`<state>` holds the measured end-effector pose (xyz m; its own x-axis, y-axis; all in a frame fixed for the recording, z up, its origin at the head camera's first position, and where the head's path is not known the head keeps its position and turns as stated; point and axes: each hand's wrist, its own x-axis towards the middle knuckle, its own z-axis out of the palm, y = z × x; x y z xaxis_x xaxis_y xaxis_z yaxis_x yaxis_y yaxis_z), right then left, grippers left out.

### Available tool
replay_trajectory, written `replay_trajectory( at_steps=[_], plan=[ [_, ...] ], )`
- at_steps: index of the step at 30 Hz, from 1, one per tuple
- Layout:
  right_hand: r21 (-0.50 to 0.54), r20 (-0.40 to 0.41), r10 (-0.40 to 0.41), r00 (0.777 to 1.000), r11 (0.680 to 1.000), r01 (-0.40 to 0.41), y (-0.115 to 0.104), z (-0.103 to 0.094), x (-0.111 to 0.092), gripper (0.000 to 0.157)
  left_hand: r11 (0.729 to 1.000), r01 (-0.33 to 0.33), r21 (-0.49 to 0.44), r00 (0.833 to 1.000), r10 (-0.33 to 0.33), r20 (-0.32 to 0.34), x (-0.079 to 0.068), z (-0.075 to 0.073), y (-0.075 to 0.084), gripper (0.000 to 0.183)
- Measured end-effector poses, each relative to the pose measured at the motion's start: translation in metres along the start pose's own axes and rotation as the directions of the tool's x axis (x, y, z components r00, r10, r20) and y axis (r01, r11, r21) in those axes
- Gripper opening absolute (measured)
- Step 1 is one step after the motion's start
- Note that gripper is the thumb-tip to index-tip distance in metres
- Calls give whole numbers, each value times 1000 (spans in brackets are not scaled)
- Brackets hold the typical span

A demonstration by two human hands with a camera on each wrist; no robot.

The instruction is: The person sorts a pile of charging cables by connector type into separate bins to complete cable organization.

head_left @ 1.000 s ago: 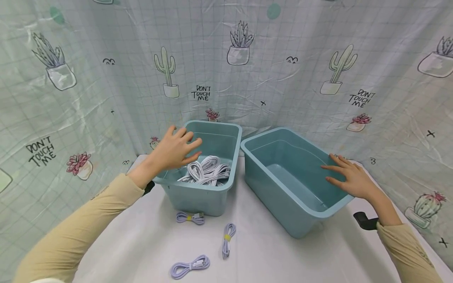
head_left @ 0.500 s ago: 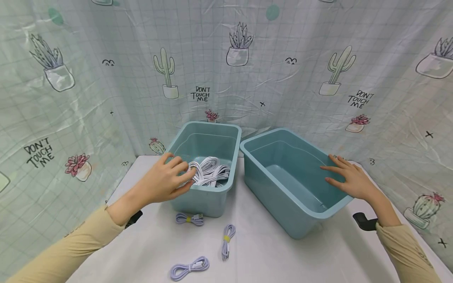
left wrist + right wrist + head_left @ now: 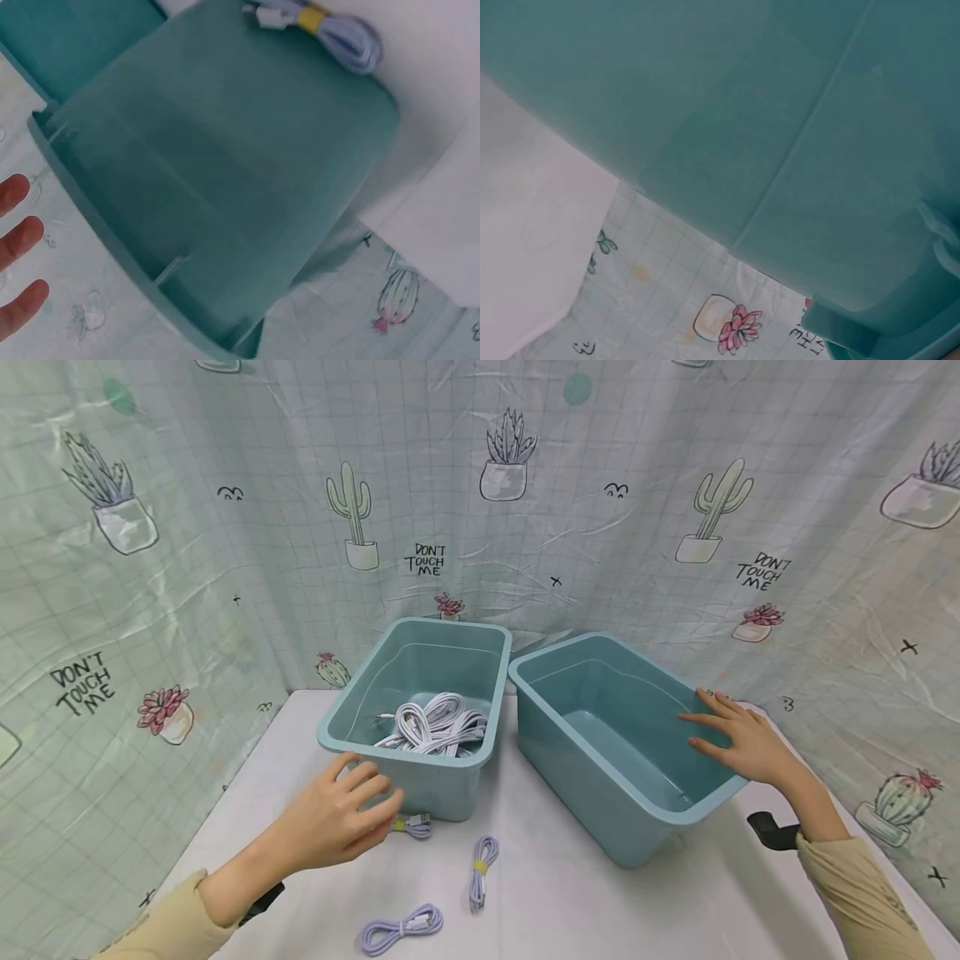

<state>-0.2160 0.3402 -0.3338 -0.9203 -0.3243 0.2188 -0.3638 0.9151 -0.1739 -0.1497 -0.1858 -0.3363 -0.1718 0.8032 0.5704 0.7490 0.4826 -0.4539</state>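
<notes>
My left hand (image 3: 337,817) hangs in front of the left blue-green bin (image 3: 412,768), its fingers loosely bent and holding nothing. It partly covers a lavender USB cable bundle with a yellow tie (image 3: 417,827); the left wrist view shows that cable (image 3: 349,41) beside the bin's outer wall (image 3: 225,135), with three fingertips (image 3: 22,240) at the left edge. Inside the left bin lies a heap of white coiled cables (image 3: 442,723). My right hand (image 3: 750,743) rests at the right rim of the second bin (image 3: 573,760), fingers spread over its inside; the right wrist view shows mainly its wall (image 3: 705,135).
A second yellow-tied lavender cable (image 3: 482,870) and a white-tied one (image 3: 402,928) lie on the white table (image 3: 570,910), nearer the front. No cables show in the right bin. A cactus-print curtain (image 3: 600,552) hangs behind and at both sides.
My left hand has moved from above the left bin toward me and down, past its front rim, uncovering the bin's inside. My right hand stays at the right bin.
</notes>
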Motion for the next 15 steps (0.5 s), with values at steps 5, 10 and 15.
replay_trajectory(
  at_steps=[5,10,15],
  plan=[
    [-9,7,0,1000,1000,0,1,-1,1,50,998,36,-56,998,-33,48,-18,5,19,32],
    [-24,23,-3,1000,1000,4,1,-1,1,51,993,27,-118,994,-15,108,-40,20,42,30],
    [-34,42,4,999,999,-3,0,-2,1,51,990,15,-143,975,17,222,-63,34,58,24]
  ],
)
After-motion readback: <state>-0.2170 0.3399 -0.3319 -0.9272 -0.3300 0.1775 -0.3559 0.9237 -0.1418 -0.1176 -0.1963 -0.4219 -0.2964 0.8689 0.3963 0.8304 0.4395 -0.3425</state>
